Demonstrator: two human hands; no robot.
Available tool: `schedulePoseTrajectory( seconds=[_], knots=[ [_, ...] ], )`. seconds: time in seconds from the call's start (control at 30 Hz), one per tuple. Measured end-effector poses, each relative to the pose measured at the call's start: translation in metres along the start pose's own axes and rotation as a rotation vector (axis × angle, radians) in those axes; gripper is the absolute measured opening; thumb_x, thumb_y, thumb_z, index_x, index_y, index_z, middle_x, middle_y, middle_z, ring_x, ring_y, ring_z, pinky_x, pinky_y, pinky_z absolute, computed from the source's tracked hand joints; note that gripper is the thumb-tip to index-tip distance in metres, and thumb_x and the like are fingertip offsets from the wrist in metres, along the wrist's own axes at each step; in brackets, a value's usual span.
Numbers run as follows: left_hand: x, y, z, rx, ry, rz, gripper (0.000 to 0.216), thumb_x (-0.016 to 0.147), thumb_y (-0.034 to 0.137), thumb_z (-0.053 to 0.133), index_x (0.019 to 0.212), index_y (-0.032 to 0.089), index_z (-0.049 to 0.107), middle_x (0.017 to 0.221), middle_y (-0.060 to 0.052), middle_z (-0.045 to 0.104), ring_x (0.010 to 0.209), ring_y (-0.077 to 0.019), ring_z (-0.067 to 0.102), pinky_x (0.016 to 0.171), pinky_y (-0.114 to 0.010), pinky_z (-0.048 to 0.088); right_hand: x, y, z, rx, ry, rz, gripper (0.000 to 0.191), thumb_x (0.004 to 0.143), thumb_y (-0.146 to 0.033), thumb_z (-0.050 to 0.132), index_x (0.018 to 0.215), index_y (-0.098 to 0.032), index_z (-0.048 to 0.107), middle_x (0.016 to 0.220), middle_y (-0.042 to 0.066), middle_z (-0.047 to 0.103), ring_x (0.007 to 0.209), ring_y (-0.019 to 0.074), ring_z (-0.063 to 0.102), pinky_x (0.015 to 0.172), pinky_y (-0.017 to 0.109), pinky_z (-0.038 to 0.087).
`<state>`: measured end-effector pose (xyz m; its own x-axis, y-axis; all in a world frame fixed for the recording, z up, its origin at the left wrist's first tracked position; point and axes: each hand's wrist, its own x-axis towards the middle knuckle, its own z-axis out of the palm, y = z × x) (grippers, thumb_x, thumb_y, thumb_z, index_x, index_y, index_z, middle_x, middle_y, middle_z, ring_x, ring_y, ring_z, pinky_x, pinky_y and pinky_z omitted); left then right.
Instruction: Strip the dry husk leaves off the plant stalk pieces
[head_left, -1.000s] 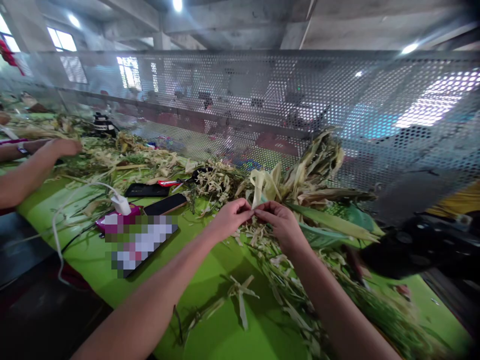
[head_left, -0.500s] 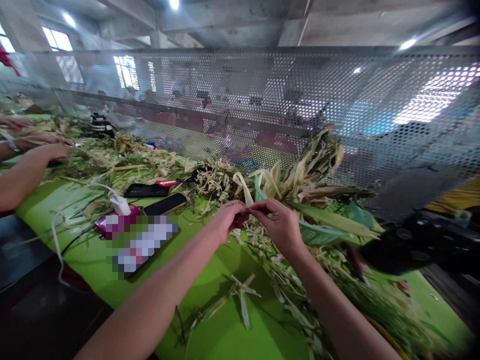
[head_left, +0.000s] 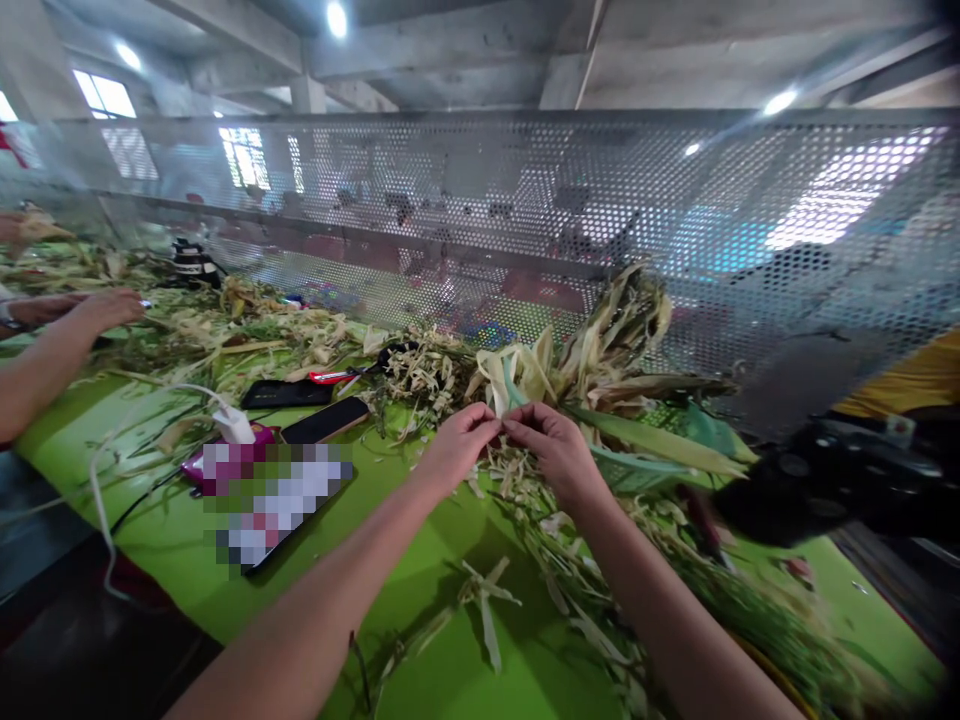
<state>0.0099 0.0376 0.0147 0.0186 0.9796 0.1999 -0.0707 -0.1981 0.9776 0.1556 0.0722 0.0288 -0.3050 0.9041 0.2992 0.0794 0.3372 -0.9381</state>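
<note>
1. from my distant seat, i saw the left hand (head_left: 461, 452) had just uncurled a little, its thumb and forefinger coming to meet the right hand (head_left: 553, 448) tip to tip.
2. both hands were pinching the lower end of a pale cream, ribbon-like strip of dry husk (head_left: 492, 374) (the exact contact was too small for me to make out).
3. i judged that this firmed up the hold, with the finger work on the strip going on.
4. the strip stood up from the fingertips, in front of the mint-green openwork plastic basket (head_left: 637, 472), whose left edge showed just behind it.
5. against the frame half a second earlier, the strip rose straighter; it had bent over to the left then.
6. the view had also swung slightly, so that the grey perforated metal screen (head_left: 457, 170) sat lower.
7. at far left, a co-worker's hand (head_left: 112, 308) had changed its pose.
8. the knotted, straw-coloured husk scrap (head_left: 482, 588) lay as before on the glossy lime-green table (head_left: 442, 665), nearer the camera than both hands.
</note>
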Motion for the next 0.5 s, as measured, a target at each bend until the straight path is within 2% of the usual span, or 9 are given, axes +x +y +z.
schedulePoseTrajectory(
  seconds=[0.1, 0.27, 0.4, 0.5],
  knots=[
    [0.0017, -0.0017, 0.0008, -0.103, 0.041, -0.052, 0.017, 0.077, 0.033, 0.057, 0.070, 0.017, 0.054, 0.059, 0.002, 0.052, 0.055, -0.0091, 0.046, 0.053, -0.021, 0.033, -0.0017, -0.0001, 0.0024, -0.053, 0.039, -0.072, 0.024, 0.072, -0.041, 0.069, 0.079, -0.018, 0.063, 0.071, 0.001, 0.062, 0.065, 0.0156, 0.057, 0.064, 0.027, 0.047],
    [0.0037, -0.0031, 0.0017, -0.346, 0.068, -0.186, 0.010, 0.072, 0.026, 0.058, 0.070, 0.017, 0.053, 0.060, 0.002, 0.052, 0.054, -0.0074, 0.047, 0.050, -0.019, 0.031, -0.0036, 0.0011, 0.0013, -0.313, 0.042, -0.231, 0.019, 0.078, -0.038, 0.065, 0.085, -0.020, 0.068, 0.079, 0.004, 0.069, 0.072, 0.0189, 0.061, 0.071, 0.031, 0.047],
    [0.0029, -0.0040, 0.0019, -0.382, 0.037, -0.215, 0.012, 0.069, 0.026, 0.060, 0.073, 0.016, 0.055, 0.065, 0.001, 0.057, 0.052, -0.0067, 0.047, 0.050, -0.019, 0.033, -0.0025, 0.0019, -0.0031, -0.421, 0.053, -0.286, 0.017, 0.081, -0.036, 0.063, 0.085, -0.020, 0.068, 0.079, 0.004, 0.069, 0.071, 0.0193, 0.061, 0.070, 0.031, 0.047],
    [0.0026, -0.0048, 0.0020, -0.377, 0.058, -0.229, 0.011, 0.068, 0.024, 0.061, 0.074, 0.016, 0.055, 0.066, 0.001, 0.058, 0.050, -0.0064, 0.046, 0.050, -0.020, 0.034, -0.0010, 0.0026, -0.0044, -0.482, 0.048, -0.308, 0.016, 0.081, -0.035, 0.062, 0.082, -0.020, 0.068, 0.079, 0.004, 0.068, 0.073, 0.0198, 0.061, 0.070, 0.032, 0.046]
  ],
)
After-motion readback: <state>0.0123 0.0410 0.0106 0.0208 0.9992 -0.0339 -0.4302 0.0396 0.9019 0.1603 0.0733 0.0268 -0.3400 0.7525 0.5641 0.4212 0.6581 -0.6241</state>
